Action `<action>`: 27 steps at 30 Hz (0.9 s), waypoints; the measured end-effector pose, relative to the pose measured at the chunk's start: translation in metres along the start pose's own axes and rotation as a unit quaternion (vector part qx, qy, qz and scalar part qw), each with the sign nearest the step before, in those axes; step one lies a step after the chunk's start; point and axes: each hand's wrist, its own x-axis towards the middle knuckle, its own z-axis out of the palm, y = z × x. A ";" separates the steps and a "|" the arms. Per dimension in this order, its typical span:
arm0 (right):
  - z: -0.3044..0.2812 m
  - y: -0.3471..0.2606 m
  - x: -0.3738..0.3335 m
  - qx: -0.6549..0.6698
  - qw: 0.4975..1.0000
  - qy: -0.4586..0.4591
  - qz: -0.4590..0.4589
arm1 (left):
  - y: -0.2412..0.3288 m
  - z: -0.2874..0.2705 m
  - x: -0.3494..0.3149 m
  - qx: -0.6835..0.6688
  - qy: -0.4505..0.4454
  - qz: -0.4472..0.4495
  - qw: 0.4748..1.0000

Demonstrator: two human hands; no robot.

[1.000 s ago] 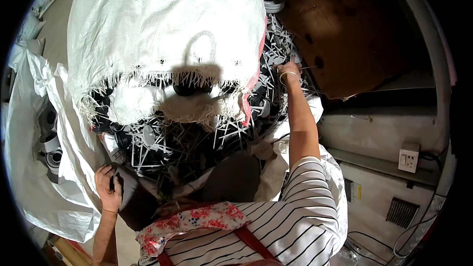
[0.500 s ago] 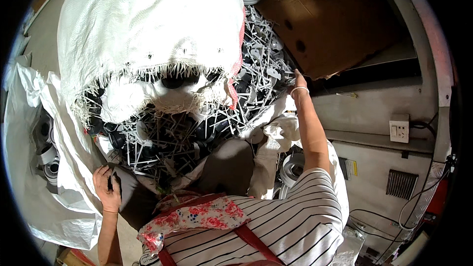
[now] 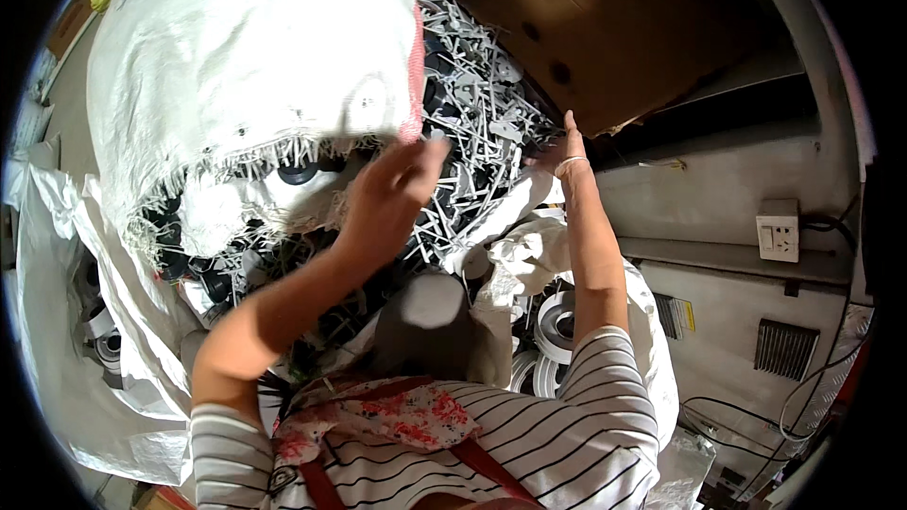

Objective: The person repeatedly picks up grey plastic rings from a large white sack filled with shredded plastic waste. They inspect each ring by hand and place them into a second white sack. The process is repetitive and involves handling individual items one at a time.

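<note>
The landmark here is the white woven sack (image 3: 255,66), upended over a heap of white plastic sprue pieces (image 3: 472,123) mixed with black ring-shaped parts (image 3: 298,173). The heap lies directly below the sack's frayed mouth and spreads away to that mouth's right, toward a brown cardboard sheet (image 3: 605,28). The left hand (image 3: 392,194) is raised just under the sack's right lower corner, beside the pink-edged seam; its fingers are spread and loosely curled, holding nothing that can be made out, though motion blur leaves the fingertips uncertain. The right hand (image 3: 565,149) sits well to the right of the sack, at the far edge of the heap against the cardboard, fingers pointing upward; whether they pinch a piece there cannot be told, as the palm side is hidden. Relation that matters: the nearest loose sprues lie just beyond and to the right of the left fingertips, between the two hands, with their thin stems running mostly diagonally away from the sack mouth. The left hand is judged the nearer to the sack mouth, the right the nearer to the outer fringe of the heap. A second crumpled white bag (image 3: 529,255) lies below the heap, beside the right forearm
</note>
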 end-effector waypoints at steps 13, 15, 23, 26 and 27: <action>-0.004 0.019 0.043 0.096 0.992 0.068 -0.046 | -0.093 0.110 0.283 -0.046 0.117 -0.202 0.971; -0.004 0.018 0.050 0.060 0.994 0.091 -0.007 | -0.105 0.111 0.305 -0.046 0.075 -0.224 0.971; 0.017 0.010 0.040 -0.007 0.995 0.089 0.047 | -0.125 0.133 0.305 0.291 -0.068 -0.050 0.953; -0.007 0.035 0.074 0.049 0.992 0.112 -0.001 | -0.125 0.131 0.293 0.280 -0.091 -0.015 0.956; -0.001 0.033 0.067 0.053 0.995 0.084 -0.020 | -0.126 0.127 0.286 0.252 -0.106 0.026 0.962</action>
